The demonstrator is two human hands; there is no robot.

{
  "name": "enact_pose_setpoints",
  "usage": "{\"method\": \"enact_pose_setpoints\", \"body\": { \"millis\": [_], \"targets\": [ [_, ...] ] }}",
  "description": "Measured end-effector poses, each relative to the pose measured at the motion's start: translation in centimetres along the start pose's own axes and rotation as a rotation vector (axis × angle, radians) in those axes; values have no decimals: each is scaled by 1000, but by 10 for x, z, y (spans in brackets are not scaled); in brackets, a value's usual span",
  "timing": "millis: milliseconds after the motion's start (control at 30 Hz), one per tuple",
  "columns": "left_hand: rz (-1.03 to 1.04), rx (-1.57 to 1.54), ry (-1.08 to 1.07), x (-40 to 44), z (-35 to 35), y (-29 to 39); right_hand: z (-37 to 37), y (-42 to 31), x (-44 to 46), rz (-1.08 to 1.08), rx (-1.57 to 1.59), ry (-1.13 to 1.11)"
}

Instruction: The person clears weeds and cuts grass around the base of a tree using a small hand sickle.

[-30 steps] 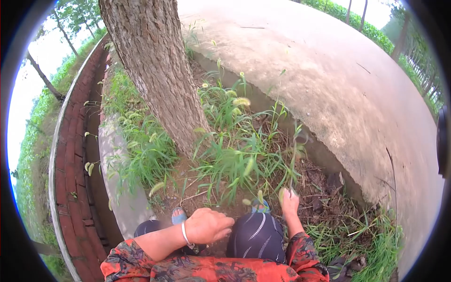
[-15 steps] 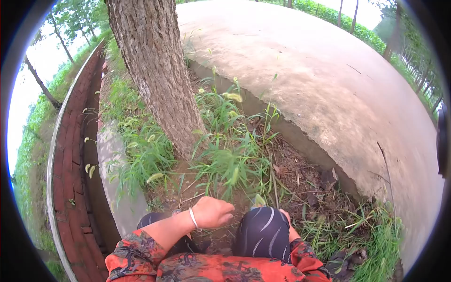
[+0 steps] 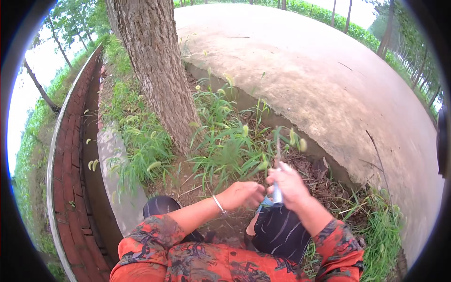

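My right hand is closed round a tool with a pale handle and a thin, blurred upper part pointing up and away. Green foxtail seed heads stand blurred just above that hand. To its left, my left hand has its fingers curled together near the tool, with a white bracelet on the wrist; what it holds, if anything, is too blurred to tell. Beyond both hands grows a clump of grass.
A thick tree trunk rises ahead. On the left are a brick-lined channel and a concrete strip. A raised pavement edge runs along the right. Cut grass lies at lower right, near a thin twig.
My right hand has come up from beside the knee, with the tool now showing in it. My left hand has moved right, close to it. The right knee has shifted right.
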State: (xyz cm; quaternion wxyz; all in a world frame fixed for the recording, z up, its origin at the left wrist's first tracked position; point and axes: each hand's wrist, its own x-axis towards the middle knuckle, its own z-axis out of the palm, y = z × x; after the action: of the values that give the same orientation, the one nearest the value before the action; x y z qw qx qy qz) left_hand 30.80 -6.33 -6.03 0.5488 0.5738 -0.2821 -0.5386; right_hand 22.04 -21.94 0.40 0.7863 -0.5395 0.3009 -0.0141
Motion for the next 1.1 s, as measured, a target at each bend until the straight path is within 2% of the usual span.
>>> {"method": "enact_pose_setpoints", "body": {
  "millis": [33,67,133,200,267,333,367,400,433,467,533,567,600,633,667,700,733,767,800,867,933,1033,1100],
  "targets": [
    [-16,-72,44,0,5,4,8,17,6,-27,-149,-25],
    [22,-327,95,8,8,-7,12,42,13,-113,-90,-111],
    [-28,-637,212,-1,21,7,26,59,9,-116,-72,-106],
    [-72,-782,242,-11,12,0,31,90,17,-299,-403,-72],
    [-55,-763,210,-14,5,-18,41,93,-2,-326,-646,-69],
    [-132,-609,269,-19,1,-33,37,101,4,-279,-743,-191],
    [-135,-631,238,-21,-6,-44,34,99,5,-273,-737,-192],
    [-141,-631,239,-23,-11,-53,33,89,5,-248,-870,-300],
    [-213,-593,361,-24,-16,-61,32,78,6,-224,-1004,-410],
    [-281,-555,484,-26,-24,-72,32,68,5,-223,-1005,-411],
    [-506,-440,577,-37,-40,-99,33,51,4,-325,-1195,-433],
    [-518,-449,586,-43,-40,-101,32,42,9,-378,-1171,-454],
    [-520,-456,584,-41,-39,-102,29,44,22,-528,-1041,-408],
    [-520,-422,612,-39,-38,-103,29,27,30,-561,-895,-405],
    [-520,-384,641,-36,-37,-101,26,6,35,-548,-854,-337],
    [-526,-260,568,-30,-33,-83,23,-16,40,-668,-744,-274],
    [-448,-199,536,-22,-30,-63,19,-35,48,-748,-700,-160],
    [-373,-139,502,-12,-28,-45,16,-56,42,-624,-366,-157],
    [-274,-119,478,-2,-30,-28,10,-72,43,-682,-230,-93],
    [-54,-95,437,22,-39,-6,-12,-77,53,-697,-44,78],
    [-23,-172,471,52,-43,-1,-27,-67,63,-644,31,204],
    [-119,-200,561,93,-57,-57,-35,-60,67,-609,22,220],
    [-123,15,591,103,-63,-124,-34,-58,70,-659,-20,212]
  ]
}}
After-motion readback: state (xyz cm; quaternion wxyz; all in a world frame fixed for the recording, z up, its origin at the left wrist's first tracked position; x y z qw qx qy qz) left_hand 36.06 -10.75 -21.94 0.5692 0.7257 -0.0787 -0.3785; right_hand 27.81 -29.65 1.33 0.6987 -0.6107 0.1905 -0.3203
